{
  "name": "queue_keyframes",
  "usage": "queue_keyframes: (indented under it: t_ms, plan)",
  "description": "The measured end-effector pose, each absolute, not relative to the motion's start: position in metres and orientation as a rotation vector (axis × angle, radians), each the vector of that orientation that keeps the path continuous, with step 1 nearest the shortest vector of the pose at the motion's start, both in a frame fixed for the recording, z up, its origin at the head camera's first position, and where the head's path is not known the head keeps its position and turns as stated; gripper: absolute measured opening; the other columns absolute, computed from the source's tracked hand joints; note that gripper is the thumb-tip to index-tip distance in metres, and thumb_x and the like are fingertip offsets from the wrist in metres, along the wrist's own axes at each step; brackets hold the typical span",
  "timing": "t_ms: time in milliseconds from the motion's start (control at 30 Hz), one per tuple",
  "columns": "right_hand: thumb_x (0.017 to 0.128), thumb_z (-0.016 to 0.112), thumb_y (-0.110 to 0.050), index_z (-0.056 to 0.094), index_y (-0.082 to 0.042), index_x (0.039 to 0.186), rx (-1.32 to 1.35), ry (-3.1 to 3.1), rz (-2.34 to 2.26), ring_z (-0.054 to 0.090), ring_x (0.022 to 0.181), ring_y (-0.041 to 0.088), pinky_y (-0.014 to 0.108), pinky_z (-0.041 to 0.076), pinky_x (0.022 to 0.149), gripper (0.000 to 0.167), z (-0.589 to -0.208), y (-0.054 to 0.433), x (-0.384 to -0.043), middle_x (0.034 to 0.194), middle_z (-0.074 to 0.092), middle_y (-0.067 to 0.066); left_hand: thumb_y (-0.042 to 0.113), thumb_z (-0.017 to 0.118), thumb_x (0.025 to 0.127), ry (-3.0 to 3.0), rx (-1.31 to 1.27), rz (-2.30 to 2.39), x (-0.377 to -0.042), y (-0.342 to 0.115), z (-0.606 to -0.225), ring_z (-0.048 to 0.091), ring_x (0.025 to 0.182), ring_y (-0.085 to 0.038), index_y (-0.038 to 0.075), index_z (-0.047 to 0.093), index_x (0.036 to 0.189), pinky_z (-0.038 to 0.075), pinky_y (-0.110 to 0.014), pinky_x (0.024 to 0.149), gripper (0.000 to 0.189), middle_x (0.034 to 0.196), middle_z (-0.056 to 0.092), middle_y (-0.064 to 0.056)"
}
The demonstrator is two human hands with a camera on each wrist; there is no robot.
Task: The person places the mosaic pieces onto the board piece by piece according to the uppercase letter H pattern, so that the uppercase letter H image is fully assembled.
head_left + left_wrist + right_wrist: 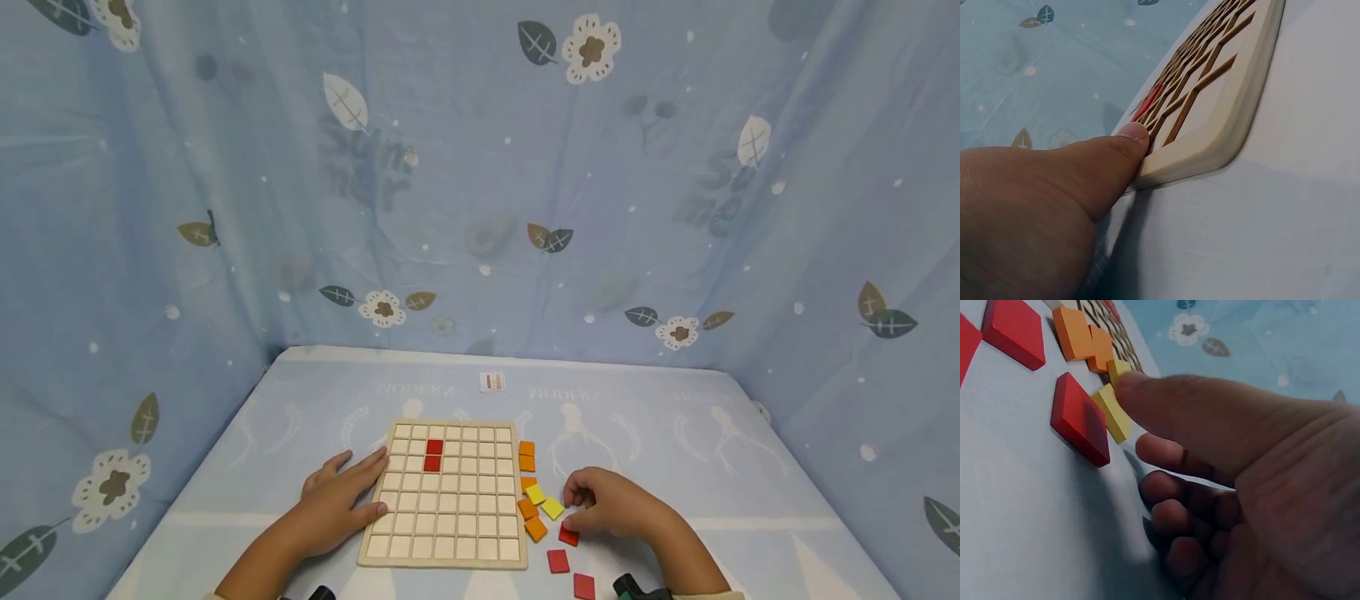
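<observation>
A wooden grid board (468, 504) lies flat, with two red square tiles (433, 455) in its upper left cells. My left hand (337, 505) rests at the board's left side, fingers extended; the thumb touches the rim in the left wrist view. My right hand (613, 502) hovers by the loose tiles, fingers loosely bent. Its thumb is near a red tile (1077, 422) lying on the table, and nothing shows between thumb and fingers. Two yellow tiles (552, 508) lie just left of that hand.
Several orange tiles (527, 449) line the board's right side. Two more red tiles (558, 561) lie nearer the front edge. Behind the board is a small printed card (492, 382) on the pale patterned tablecloth (660, 400). A blue floral curtain (480, 192) encloses the table's back and sides.
</observation>
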State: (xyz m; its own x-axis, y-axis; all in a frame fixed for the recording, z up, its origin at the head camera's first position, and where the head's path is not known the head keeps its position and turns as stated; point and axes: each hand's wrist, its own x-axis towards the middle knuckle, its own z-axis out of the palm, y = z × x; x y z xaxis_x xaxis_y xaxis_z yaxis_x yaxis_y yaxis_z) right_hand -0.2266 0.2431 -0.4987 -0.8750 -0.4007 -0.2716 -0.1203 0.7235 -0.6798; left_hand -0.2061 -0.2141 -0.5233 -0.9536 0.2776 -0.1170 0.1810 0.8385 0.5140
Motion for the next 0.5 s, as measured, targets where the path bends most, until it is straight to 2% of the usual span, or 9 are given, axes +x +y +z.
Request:
queue_keyframes:
  t_ms: [267, 500]
  plan:
    - [0.076, 0.095, -0.024, 0.066, -0.016, 0.09, -0.379, 2.518, -0.877, 0.054, 0.081, 0.022, 0.032, 0.042, 0.066, 0.033, -0.4942, 0.2407, -0.2213, 0.087, 0.058, 0.004, 0.061, 0.07, 0.093, 2.832, 0.354, 0.757, -0.2064, -0.2152, -0.5264, 0.01, 0.159, -0.05, 0.028, 0.04, 0.163, 0.008, -0.075, 0.116, 0.083, 0.172, 0.027, 0.014]
    - [0.078, 0.093, -0.019, 0.066, -0.017, 0.087, -0.377, 2.567, -0.843, 0.054, 0.081, 0.021, 0.032, 0.042, 0.066, 0.028, -0.493, 0.2384, -0.2197, 0.086, 0.058, 0.003, 0.061, 0.07, 0.093, 2.832, 0.354, 0.773, -0.2078, -0.2139, -0.5252, 0.01, 0.159, -0.05, 0.027, 0.04, 0.163, 0.007, -0.074, 0.116, 0.083, 0.172, 0.028, 0.012]
